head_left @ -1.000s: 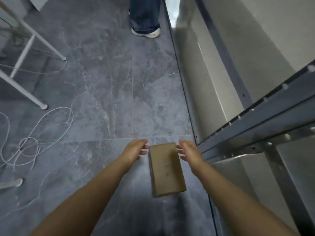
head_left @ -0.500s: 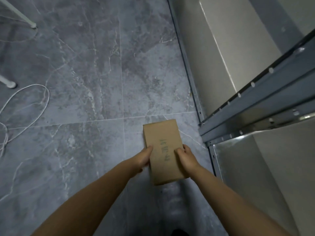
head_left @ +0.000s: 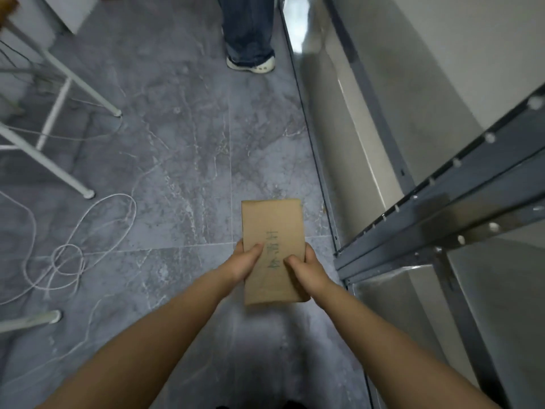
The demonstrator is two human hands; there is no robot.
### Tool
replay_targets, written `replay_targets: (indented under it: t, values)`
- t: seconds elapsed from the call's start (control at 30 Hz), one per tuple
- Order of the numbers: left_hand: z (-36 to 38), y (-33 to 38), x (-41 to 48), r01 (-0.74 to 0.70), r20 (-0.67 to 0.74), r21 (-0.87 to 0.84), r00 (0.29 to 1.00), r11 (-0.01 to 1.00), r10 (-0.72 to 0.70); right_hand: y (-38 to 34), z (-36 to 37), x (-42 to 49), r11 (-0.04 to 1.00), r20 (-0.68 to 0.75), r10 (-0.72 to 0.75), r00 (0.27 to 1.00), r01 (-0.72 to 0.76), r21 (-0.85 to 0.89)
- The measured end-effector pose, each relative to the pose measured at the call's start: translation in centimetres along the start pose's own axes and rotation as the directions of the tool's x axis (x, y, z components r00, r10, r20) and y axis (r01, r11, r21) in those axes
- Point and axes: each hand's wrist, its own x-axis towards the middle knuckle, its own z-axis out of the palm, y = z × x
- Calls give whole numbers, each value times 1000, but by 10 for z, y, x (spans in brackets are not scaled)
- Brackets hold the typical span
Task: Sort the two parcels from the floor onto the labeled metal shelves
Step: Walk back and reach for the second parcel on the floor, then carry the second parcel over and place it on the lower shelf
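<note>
Matt brown cardboard parcel [head_left: 272, 231] – glossy grey marbled floor [head_left: 182, 160] – smooth painted-metal shelves [head_left: 460, 202]

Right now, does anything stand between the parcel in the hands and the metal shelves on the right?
Nothing visible does. The cardboard parcel is held by the left hand and right hand, and only open floor separates it from the metal shelf.

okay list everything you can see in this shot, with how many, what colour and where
parcel: one, brown cardboard, handwriting on top, held at centre
metal shelves: one unit, grey frame, right side
floor: grey marbled tiles
cable: one, white, looped on floor at left
table legs: several, white, upper left
bystander's leg: blue jeans, white shoe, top centre
left hand: gripping the parcel's left edge
right hand: gripping the parcel's right edge
</note>
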Motion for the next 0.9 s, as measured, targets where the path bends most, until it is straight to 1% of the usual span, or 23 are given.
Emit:
replay_targets:
  t: [0.13, 0.27, 0.47, 0.57, 0.67, 0.77, 0.83, 0.9]
  values:
    - [-31, 62, -76, -74, -26, 0, 997, 997, 74, -78, -8, -57, 997, 21, -75, 997, 75, -14]
    - [-56, 118, -157, -121, -20, -7, 992, 993, 121, -148, -20, -123, 991, 61, -118, 991, 122, -58]
    - [-90, 195, -282, -159, -52, -19, 986, 987, 158, -252, -37, -222, 980, 68, -191, 979, 195, -51]
    - [-104, 238, -340, -227, -63, -38, 972, 973, 225, -316, -53, -265, 968, 48, -246, 968, 248, -45]
    - [-115, 286, -393, -334, -68, -32, 941, 942, 331, -380, -70, -306, 940, 1, -339, 941, 339, -29]
    - [-126, 328, -443, -459, -91, -21, 886, 888, 455, -432, -83, -348, 897, -20, -441, 897, 441, -17]
    - [-132, 349, -471, -529, -118, -68, 846, 846, 520, -458, -91, -376, 874, -44, -486, 873, 485, -25]
    - [-136, 368, -499, -598, -172, -154, 800, 786, 575, -483, -97, -399, 850, -71, -527, 847, 527, -15]
